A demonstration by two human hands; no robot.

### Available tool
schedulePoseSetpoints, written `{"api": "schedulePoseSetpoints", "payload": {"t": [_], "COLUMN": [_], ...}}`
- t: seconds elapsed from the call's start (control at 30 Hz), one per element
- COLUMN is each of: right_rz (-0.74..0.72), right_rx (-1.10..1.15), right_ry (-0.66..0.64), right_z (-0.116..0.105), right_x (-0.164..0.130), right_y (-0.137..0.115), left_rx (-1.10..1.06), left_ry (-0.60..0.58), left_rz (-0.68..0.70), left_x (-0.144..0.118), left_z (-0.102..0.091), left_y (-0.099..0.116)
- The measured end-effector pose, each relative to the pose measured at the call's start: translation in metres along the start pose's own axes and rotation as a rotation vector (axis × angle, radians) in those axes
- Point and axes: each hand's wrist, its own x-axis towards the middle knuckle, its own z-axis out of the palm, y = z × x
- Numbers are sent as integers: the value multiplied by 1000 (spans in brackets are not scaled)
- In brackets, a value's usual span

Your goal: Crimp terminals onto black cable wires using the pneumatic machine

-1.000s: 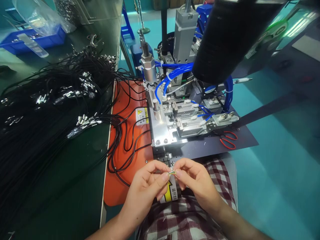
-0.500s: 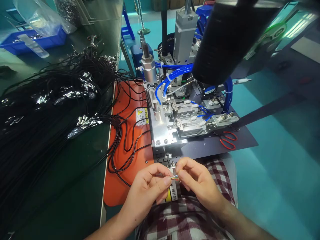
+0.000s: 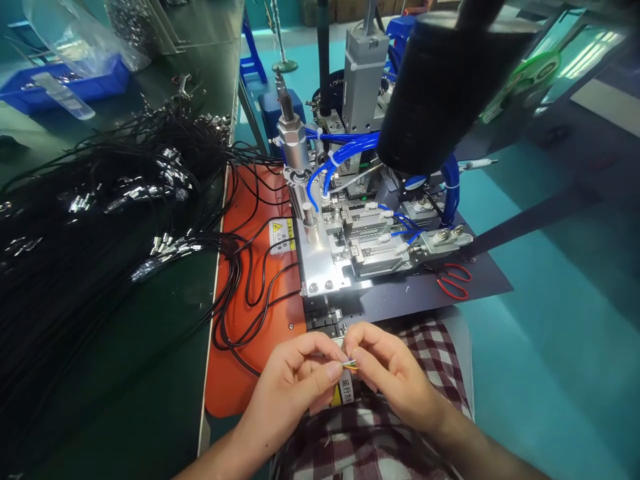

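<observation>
My left hand (image 3: 295, 387) and my right hand (image 3: 387, 377) meet just above my lap, at the bottom middle of the head view. Between their fingertips they pinch the thin coloured wires (image 3: 350, 364) at the end of a cable; yellow, green and orange strands show. Both hands sit in front of the orange machine base (image 3: 240, 373) and over a yellow warning sticker (image 3: 344, 392). The metal fixture (image 3: 360, 247) with blue air hoses stands a short way beyond my hands.
A large heap of black cables with metal ends (image 3: 90, 220) covers the green bench on the left. Red-handled scissors (image 3: 453, 279) lie on the dark plate at the right. A black cylinder (image 3: 450, 87) hangs overhead. A blue bin (image 3: 65, 80) sits far left.
Both hands have dropped slightly toward my lap while still pinching the wire ends; the camera tilted a little. The machine and cables have not moved.
</observation>
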Motion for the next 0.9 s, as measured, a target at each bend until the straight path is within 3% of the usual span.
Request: {"api": "schedulePoseSetpoints", "payload": {"t": [0.27,0.43,0.63,0.9], "right_rz": [-108,-3,60,136], "right_rx": [-171,-74,-52,150], "right_ry": [-140,11,109,60], "right_z": [-14,-12,-3,0], "right_x": [11,9,1,7], "right_y": [-14,-6,-2,-4], "left_rx": [46,3,6,7], "left_ry": [11,143,170,140], "left_rz": [-40,-4,25,50], "left_x": [0,1,3,1], "left_z": [5,7,8,8], "left_y": [2,0,2,2]}}
